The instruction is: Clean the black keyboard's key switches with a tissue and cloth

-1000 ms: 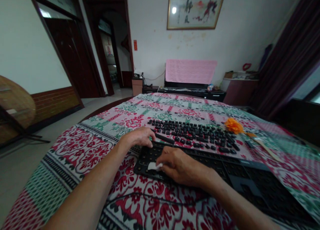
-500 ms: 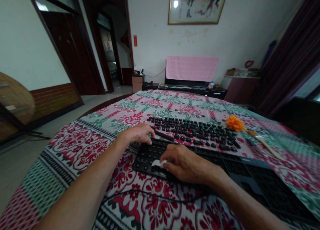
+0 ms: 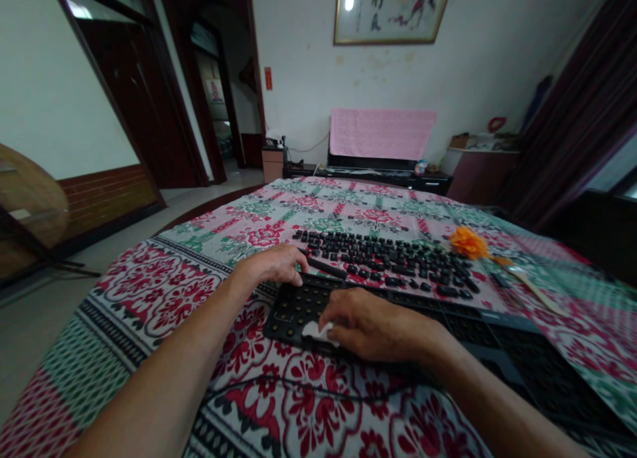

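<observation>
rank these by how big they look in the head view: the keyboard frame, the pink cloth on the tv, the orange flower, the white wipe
1. keyboard frame, though nearness to the camera enlarges it
2. pink cloth
3. orange flower
4. white wipe, partly hidden under the right hand, so its rank against the flower is unsure

loose keycaps (image 3: 393, 262) behind keyboard frame (image 3: 448, 338), on tablecloth (image 3: 164, 292)

Small white crumpled wipe (image 3: 314, 330) lay pressed flat on the left end of the black plastic keyboard frame (image 3: 298, 306), keycaps stripped, bare sockets showing. Frame sat flat on the table, long side running left to right.
</observation>
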Action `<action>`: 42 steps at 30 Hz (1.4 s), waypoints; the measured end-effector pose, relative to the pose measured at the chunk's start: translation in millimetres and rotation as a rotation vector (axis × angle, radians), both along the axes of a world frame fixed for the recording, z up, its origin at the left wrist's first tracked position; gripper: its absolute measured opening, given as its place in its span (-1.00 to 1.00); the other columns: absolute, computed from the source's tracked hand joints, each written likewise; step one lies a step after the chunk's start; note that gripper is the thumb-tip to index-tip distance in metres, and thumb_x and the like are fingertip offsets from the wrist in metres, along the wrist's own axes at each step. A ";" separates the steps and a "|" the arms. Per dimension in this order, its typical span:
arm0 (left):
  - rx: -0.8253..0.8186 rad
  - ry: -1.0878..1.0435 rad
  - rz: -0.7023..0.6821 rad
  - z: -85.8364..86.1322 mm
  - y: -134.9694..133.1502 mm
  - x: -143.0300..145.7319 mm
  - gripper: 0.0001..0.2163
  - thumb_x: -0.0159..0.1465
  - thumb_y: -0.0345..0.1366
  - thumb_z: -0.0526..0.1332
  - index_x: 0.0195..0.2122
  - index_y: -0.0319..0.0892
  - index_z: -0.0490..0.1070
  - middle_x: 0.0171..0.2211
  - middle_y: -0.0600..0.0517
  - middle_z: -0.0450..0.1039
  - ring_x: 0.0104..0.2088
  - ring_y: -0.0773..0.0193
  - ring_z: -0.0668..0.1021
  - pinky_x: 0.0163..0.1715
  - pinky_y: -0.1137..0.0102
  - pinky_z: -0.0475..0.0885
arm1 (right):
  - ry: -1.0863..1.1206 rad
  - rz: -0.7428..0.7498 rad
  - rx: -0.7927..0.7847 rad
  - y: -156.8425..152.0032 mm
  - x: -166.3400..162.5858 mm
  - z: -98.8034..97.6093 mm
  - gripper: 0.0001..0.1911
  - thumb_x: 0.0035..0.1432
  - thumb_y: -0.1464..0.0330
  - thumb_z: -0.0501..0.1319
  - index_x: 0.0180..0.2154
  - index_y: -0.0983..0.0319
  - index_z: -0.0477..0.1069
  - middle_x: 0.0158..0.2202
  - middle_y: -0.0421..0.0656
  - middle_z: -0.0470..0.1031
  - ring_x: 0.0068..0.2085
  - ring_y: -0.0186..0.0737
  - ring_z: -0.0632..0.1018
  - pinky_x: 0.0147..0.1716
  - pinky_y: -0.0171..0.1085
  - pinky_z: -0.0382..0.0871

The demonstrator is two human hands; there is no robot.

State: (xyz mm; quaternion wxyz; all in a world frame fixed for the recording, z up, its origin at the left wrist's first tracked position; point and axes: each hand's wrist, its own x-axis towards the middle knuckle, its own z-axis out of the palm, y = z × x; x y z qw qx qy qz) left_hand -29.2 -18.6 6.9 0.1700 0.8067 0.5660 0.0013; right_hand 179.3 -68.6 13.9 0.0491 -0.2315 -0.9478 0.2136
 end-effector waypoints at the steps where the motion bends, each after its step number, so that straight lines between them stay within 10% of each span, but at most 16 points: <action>1: -0.007 -0.003 0.005 0.4 -0.4 0.5 -0.72 -0.09 -0.32 0.21 -0.29 -0.10 0.45 -0.62 0.16 0.31 -0.53 0.41 0.35 -0.54 0.56 0.15 | 0.039 -0.026 0.001 1.0 1.3 1.2 -0.77 0.05 0.41 0.03 -0.29 0.27 0.41 -0.36 -0.13 0.40 -0.36 -0.32 0.37 -0.37 -0.36 0.19; 42: 0.024 0.100 -0.018 -0.2 0.4 1.1 -0.70 -0.06 -0.26 0.18 -0.24 -0.09 0.43 -0.50 0.10 0.39 -0.45 0.34 0.39 -0.49 0.52 0.20 | 0.038 0.002 0.102 0.5 -6.7 -16.1 -0.79 0.01 0.43 0.04 -0.38 0.30 0.44 -0.40 -0.11 0.40 -0.37 -0.30 0.38 -0.35 -0.35 0.19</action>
